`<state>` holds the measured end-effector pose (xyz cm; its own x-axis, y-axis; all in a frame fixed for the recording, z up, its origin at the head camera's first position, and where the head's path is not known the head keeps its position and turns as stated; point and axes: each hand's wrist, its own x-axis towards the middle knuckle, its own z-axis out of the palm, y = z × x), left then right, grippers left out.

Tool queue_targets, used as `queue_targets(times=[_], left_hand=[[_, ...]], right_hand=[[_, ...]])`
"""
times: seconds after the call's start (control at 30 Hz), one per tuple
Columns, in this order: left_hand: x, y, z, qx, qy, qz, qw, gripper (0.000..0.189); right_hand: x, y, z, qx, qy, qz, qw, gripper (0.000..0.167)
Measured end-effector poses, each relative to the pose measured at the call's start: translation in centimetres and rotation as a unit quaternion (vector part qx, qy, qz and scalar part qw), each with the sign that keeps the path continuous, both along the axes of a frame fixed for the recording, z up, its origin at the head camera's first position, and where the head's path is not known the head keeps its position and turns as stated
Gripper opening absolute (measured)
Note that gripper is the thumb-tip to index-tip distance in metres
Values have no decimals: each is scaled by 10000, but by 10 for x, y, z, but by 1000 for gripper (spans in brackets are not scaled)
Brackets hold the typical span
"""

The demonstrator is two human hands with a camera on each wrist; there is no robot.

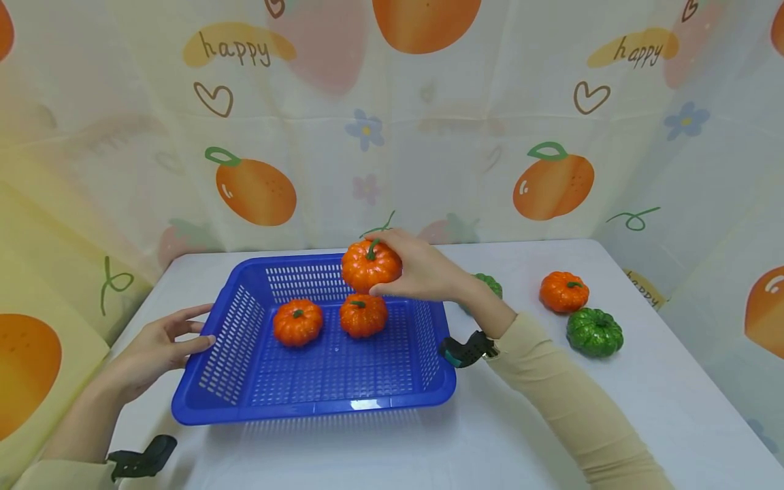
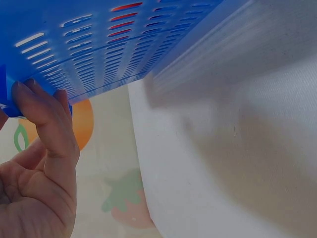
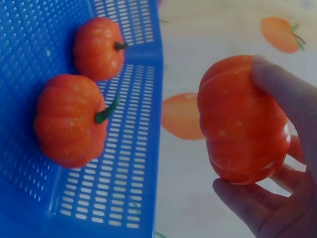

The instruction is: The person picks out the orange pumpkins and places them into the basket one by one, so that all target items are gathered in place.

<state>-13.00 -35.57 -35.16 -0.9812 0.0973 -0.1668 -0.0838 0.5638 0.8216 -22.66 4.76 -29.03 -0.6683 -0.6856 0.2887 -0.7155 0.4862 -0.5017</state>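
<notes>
My right hand (image 1: 422, 265) grips an orange toy pumpkin (image 1: 371, 266) by its sides, over the far rim of a blue plastic basket (image 1: 306, 410). In the right wrist view, thumb and fingers curl round this pumpkin (image 3: 242, 119). Two more orange pumpkins, a left one (image 1: 297, 322) and a right one (image 1: 363, 315), sit on the basket's floor. With my left hand (image 1: 162, 347) I hold the basket's left rim, thumb on top. The left wrist view shows those fingers (image 2: 44, 106) bent round the rim, and the basket's slotted wall (image 2: 99, 54) looks raised and tilted above the table.
On the white table (image 1: 661, 401), right of the basket, lie an orange pumpkin (image 1: 564, 292) and a green pumpkin (image 1: 595, 332). Another green pumpkin (image 1: 490, 284) is partly hidden behind my right forearm. A fruit-printed curtain (image 1: 429, 163) hangs behind the table and along its sides.
</notes>
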Motion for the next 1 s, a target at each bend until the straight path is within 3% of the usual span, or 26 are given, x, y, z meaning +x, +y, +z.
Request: queue_targets(times=[0.2, 0.73, 1.0], left_hand=[[0, 0, -1, -4, -19, 4, 10000, 71], [0, -2, -1, 38, 18, -16, 10000, 71], [1, -1, 0, 7, 14, 11, 10000, 73]], right_hand=[[-1, -12, -3, -25, 29, 235, 9997, 74], [5, -47, -1, 211, -420, 717, 9963, 75], [4, -63, -9, 208, -538, 1085, 9924, 75]])
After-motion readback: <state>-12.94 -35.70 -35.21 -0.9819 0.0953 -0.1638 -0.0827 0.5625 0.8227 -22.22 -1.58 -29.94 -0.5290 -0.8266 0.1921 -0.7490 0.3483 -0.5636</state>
